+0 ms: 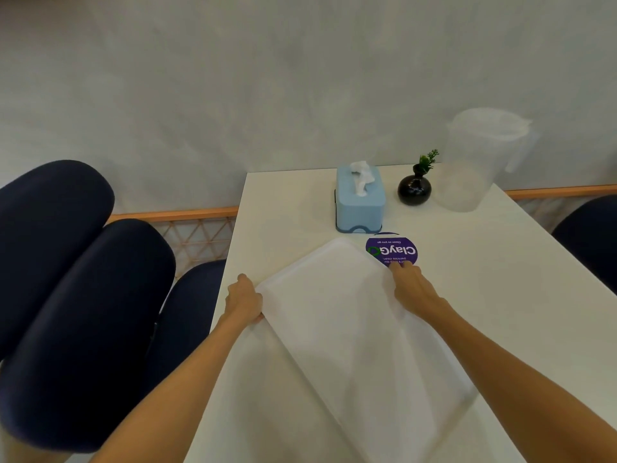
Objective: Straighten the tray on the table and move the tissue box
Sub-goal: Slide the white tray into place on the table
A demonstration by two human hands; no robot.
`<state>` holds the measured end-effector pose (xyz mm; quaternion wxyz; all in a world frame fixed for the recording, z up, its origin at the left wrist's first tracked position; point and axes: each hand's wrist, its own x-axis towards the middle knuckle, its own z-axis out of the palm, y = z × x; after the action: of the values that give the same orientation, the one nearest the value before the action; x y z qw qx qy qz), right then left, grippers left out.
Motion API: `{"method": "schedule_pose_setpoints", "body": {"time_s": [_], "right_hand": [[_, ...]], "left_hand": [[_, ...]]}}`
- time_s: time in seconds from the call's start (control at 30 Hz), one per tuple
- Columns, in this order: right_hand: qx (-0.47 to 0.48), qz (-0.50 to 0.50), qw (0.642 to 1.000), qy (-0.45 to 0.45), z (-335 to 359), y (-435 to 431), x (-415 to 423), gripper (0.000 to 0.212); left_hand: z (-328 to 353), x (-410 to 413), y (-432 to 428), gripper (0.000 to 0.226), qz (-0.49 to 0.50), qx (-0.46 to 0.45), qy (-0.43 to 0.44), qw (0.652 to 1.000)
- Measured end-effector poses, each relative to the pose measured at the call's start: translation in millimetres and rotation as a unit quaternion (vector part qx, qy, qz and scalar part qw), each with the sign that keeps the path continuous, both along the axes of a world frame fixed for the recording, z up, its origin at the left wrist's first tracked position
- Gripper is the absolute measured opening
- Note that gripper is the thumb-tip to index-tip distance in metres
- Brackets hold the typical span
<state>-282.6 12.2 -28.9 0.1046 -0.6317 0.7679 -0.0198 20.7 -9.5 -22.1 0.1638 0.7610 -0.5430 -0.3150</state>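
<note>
A white translucent tray (337, 315) lies askew on the white table (467, 262), turned so its far corner points toward the tissue box. My left hand (243, 300) grips the tray's left corner near the table's left edge. My right hand (409, 285) holds the tray's far right edge, fingers curled over the rim. The light blue tissue box (360, 205) stands behind the tray, a white tissue sticking out of its top. Neither hand touches it.
A purple round sticker (397, 250) lies on the table between tray and tissue box. A small black vase with a green sprig (415, 188) and a clear plastic jug (474, 162) stand at the far right. Dark blue chairs (83, 279) line the left side; another chair (591, 235) is on the right.
</note>
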Motion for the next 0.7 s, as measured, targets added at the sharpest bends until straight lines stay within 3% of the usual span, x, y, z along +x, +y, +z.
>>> {"method": "schedule_pose_setpoints", "body": {"time_s": [0.2,0.3,0.43,0.7], "right_hand": [[-0.028,-0.021,0.997,-0.063,-6.7,3.1,12.7,0.04],[-0.045,-0.03,0.993,-0.105,-4.4,3.7,15.3,0.038],[-0.05,-0.061,0.989,-0.125,-5.0,7.4,17.1,0.035],[-0.042,-0.066,0.984,-0.163,-10.6,7.7,18.8,0.026]], "left_hand": [[3.6,8.4,-19.9,0.036,0.054,-0.052,0.096,0.993],[6.4,7.4,-16.1,0.044,0.055,-0.04,0.123,0.99],[9.6,4.8,15.3,0.036,0.035,0.019,0.148,0.988],[-6.5,11.5,54.0,0.036,-0.022,-0.003,0.078,0.997]]}}
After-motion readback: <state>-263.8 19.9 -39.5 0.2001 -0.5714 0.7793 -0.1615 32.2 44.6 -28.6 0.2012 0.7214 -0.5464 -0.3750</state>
